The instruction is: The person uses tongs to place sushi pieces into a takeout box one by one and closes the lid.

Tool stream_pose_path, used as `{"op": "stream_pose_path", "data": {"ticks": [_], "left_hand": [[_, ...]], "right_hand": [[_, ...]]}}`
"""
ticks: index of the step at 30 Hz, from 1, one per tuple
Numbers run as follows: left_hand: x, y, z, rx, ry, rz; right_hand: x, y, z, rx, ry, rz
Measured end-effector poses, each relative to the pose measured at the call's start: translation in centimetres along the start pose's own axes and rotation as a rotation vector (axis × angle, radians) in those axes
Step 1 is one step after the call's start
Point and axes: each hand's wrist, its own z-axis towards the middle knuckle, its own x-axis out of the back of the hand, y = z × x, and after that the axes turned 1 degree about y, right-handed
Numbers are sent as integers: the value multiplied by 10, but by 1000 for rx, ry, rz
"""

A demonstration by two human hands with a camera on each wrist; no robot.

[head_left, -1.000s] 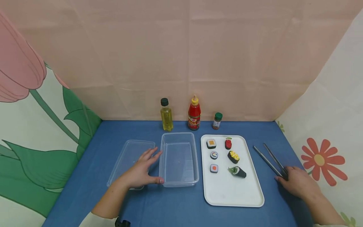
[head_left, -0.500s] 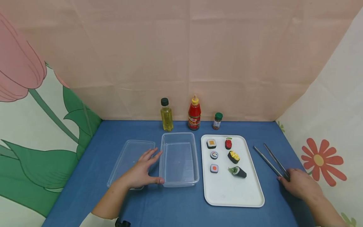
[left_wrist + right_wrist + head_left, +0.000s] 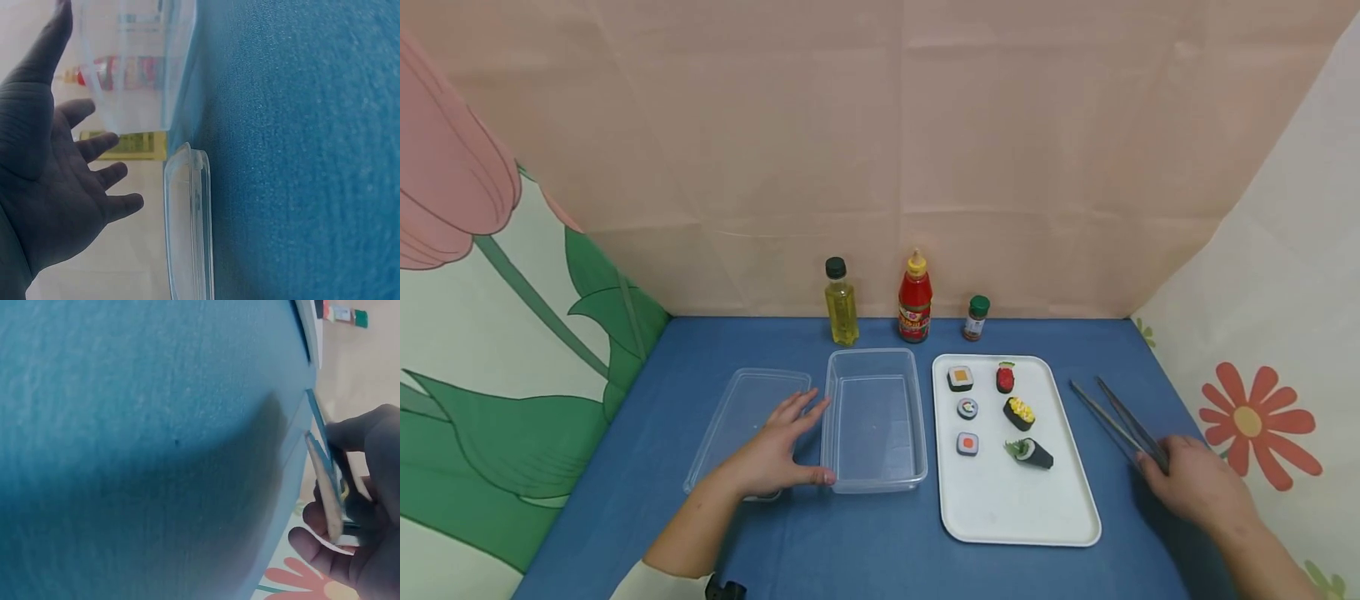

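My left hand (image 3: 771,457) has its fingers spread, with the thumb by the near left corner of a clear plastic container (image 3: 880,425). The other fingers reach along its left side, over part of the clear lid (image 3: 737,421). At the right my right hand (image 3: 1198,487) grips metal tongs (image 3: 1108,417) by the hinge end, their arms apart and pointing away from me. In the right wrist view the thumb lies on one side of the tongs (image 3: 326,487) and fingers curl round the other. Nothing is between the tong tips. The container has nothing in it.
A white tray (image 3: 1000,508) between container and tongs bears several sushi pieces, among them a corn-topped one (image 3: 1019,412) and a hand roll (image 3: 1030,453). Along the back stand an oil bottle (image 3: 841,310), a red sauce bottle (image 3: 914,302) and a green-capped jar (image 3: 976,321).
The right hand has shifted slightly to the right with the tongs' hinge end, and a shadow now shows beside the tongs' arms. My left hand has stayed in place.
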Motion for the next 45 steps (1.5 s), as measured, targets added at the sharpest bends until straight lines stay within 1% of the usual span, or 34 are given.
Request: {"op": "stream_pose_path", "data": {"ticks": [6, 13, 21, 27, 31, 34, 41, 45], "left_hand": [[0, -1, -1, -3, 8, 6], [0, 0, -1, 2, -2, -3], [-1, -1, -1, 6, 2, 4], [-1, -1, -1, 8, -1, 1], [-1, -2, -1, 4, -2, 5], [-1, -2, -1, 5, -3, -1], [-1, -5, 0, 8, 2, -1], [-2, -6, 1, 2, 2, 2]], "right_hand": [[3, -9, -4, 32, 96, 2], [5, -21, -10, 46, 167, 41], [5, -36, -12, 82, 233, 42], [7, -45, -11, 112, 287, 110], [9, -53, -10, 99, 305, 141], [11, -57, -9, 104, 307, 146], [12, -66, -7, 175, 334, 148], [12, -72, -4, 204, 319, 148]]}}
